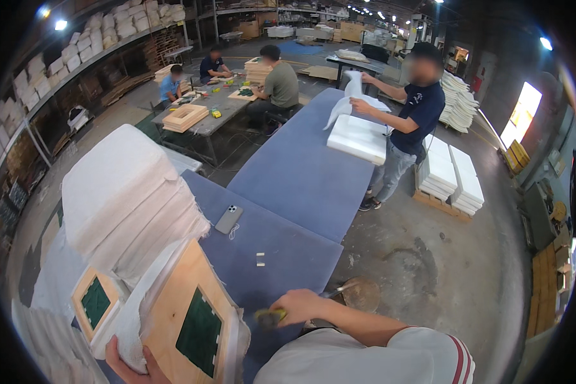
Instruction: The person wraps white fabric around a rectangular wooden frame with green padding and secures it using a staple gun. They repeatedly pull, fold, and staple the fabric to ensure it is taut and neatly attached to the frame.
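A padded wooden panel (pixel 173 301) with a dark green rectangle in its middle stands tilted at the lower left. White fabric wraps its edges. Its lower edge is gripped by my left hand (pixel 134 366), thumb and fingers on the white fabric. My right hand (pixel 299 306) is closed round a yellow-and-black handheld tool (pixel 270 317), to the right of the panel and apart from it. The tool is blurred, so its exact kind is unclear. Beside my left hand leans a smaller wooden-framed padded panel (pixel 82 294), also with a green middle.
A tall stack of white padded pieces (pixel 118 198) stands at the left. On the blue-covered table (pixel 288 256) lie a phone (pixel 229 219) and a small pale piece (pixel 260 259). Across it, a person (pixel 419 96) handles white fabric over a white cushion (pixel 357 139). Several people sit at another table.
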Tool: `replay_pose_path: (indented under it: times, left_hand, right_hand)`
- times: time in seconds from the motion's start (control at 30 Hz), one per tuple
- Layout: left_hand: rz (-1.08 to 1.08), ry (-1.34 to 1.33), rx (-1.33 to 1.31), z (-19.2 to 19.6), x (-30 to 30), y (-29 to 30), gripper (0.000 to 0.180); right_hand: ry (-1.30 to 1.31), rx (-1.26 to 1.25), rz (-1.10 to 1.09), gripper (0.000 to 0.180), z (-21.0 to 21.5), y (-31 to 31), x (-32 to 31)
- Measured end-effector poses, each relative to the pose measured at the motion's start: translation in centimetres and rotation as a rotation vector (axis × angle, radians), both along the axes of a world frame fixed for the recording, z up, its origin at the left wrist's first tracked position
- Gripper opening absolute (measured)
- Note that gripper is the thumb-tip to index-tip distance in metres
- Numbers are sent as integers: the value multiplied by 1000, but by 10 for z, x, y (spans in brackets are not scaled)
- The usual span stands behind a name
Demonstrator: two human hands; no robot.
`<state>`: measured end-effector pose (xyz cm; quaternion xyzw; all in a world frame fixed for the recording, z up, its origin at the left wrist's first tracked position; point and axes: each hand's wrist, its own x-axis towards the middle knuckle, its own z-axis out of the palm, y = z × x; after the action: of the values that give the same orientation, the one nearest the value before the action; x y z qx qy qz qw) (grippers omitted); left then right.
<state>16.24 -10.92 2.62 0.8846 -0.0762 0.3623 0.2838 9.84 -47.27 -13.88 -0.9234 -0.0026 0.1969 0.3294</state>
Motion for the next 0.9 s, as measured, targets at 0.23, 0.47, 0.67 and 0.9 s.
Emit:
replay_pose_path:
  times: [0.23,0.47,0.67,0.9]
  left_hand:
    - [-17,2,110,0,-10,-12,61]
    - [-250,114,29,11,-24,-20,61]
    - [-961,200,-669,-28,-43,11,46]
    - [-765,701,-630,-74,-77,118,71]
  right_hand:
    - [32,-297,-365,86,-146,-76,-1]
    - [-426,-210,-445,102,-125,-73,49]
    - [-1018,527,313,113,101,-19,62]
    - [-711,412,477,84,74,0,5]
